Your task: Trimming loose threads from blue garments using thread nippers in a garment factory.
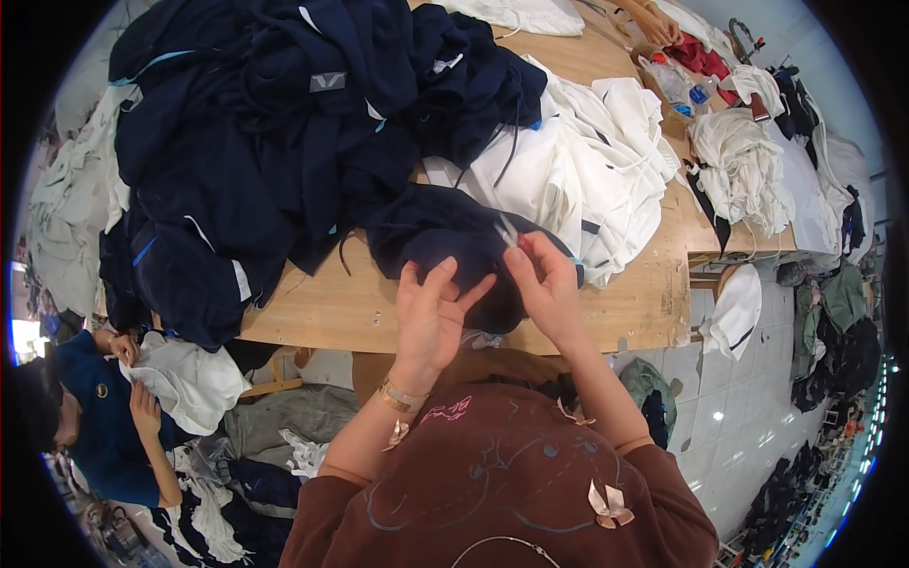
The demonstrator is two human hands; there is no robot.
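Observation:
A dark navy garment [445, 241] lies bunched at the near edge of the wooden table [331, 312]. My left hand [431, 317] rests on it, fingers spread and thumb up, pinning the fabric. My right hand [544, 284] is closed around a small pair of metal thread snips [507, 230], whose tips poke up just above the garment. A gold bracelet sits on my left wrist.
A big heap of navy clothes [275, 123] covers the table's left and middle; white garments [578, 161] pile to the right. A second table [739, 170] beyond holds more white clothes. A person in blue [104, 417] sits low at left handling white cloth. Clothes litter the floor.

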